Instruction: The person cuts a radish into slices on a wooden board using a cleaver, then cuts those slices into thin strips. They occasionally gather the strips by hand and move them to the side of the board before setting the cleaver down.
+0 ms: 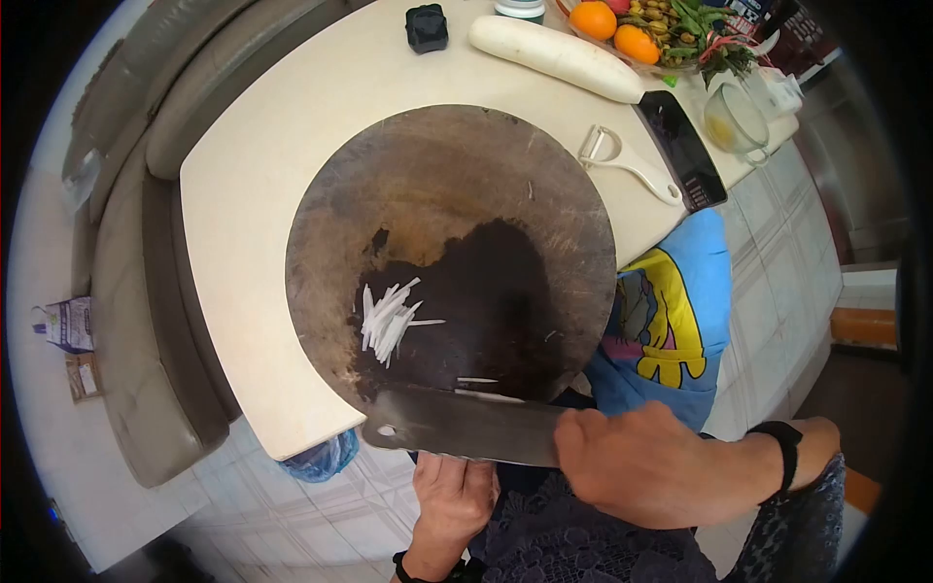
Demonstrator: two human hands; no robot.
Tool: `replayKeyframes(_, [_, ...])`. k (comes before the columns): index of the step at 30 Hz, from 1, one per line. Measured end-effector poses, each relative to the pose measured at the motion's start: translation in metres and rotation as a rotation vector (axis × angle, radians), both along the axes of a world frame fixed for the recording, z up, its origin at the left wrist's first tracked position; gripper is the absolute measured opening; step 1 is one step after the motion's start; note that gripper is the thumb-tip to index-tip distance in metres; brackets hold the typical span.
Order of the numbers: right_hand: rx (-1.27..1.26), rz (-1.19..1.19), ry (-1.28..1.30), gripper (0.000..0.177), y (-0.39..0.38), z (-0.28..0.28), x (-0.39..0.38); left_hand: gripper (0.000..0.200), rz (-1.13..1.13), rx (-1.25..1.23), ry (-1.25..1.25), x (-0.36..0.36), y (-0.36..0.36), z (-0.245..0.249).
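Note:
My right hand is closed round the handle of a broad cleaver, its blade lying across the near edge of a round wooden chopping board. Just below the blade is my left hand, with its fingers close together and their tips hidden behind the cleaver. What they hold, if anything, cannot be made out. A small heap of thin white strips lies on the dark, wet left part of the board. A few loose white slivers rest by the blade's upper edge.
Behind the board lie a peeled white radish, a white peeler and a black phone. Fruit, a glass cup and a small black object stand farther back. Blue cartoon cloth hangs at the right.

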State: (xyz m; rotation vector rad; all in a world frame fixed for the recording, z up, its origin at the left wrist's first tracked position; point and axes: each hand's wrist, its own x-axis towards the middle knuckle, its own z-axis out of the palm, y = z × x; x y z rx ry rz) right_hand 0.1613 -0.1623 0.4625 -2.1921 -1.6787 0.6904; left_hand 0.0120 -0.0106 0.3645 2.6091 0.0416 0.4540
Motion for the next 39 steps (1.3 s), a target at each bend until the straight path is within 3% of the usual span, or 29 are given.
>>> replayKeyframes(3, [0.006,0.032,-0.008,0.017,0.015,-0.009,0.0,0.034,-0.004,0.0,-0.035,0.005,0.0,0.0])
replayKeyframes(6, [-0.024,0.027,0.029,0.031,0.018,-0.015,-0.001,0.034,-0.003,0.007,-0.029,0.003,0.0,0.001])
replayKeyframes(8, [0.065,-0.028,0.061,0.02,0.011,-0.015,0.004,0.034,-0.009,0.011,-0.023,0.004,0.001,0.001])
replayKeyframes(15, [-0.027,-0.009,0.077,0.019,-0.004,0.003,0.003,0.035,-0.013,-0.013,0.001,-0.001,0.0,0.0])
replayKeyframes(21, [-0.075,0.045,0.095,0.034,0.013,-0.01,0.001,0.035,-0.019,0.028,-0.044,0.004,0.001,0.0])
replayKeyframes(26, [0.016,-0.037,0.146,0.03,0.016,-0.019,0.007,0.034,0.002,-0.007,-0.03,0.005,-0.001,0.001])
replayKeyframes(30, [-0.073,-0.004,0.191,0.032,0.003,-0.005,0.012,0.031,0.012,0.027,-0.064,0.006,-0.002,0.0])
replayKeyframes(33, [-0.051,-0.001,0.148,0.019,-0.002,0.003,0.008,0.029,-0.006,0.011,-0.075,0.005,0.0,-0.002])
replayKeyframes(36, [-0.096,0.025,0.094,0.02,-0.002,0.002,0.005,0.029,-0.018,0.013,-0.071,0.003,0.001,-0.004])
replayKeyframes(39, [-0.125,-0.011,0.136,0.034,0.005,-0.004,-0.002,0.03,-0.015,0.012,-0.051,-0.001,0.001,-0.004])
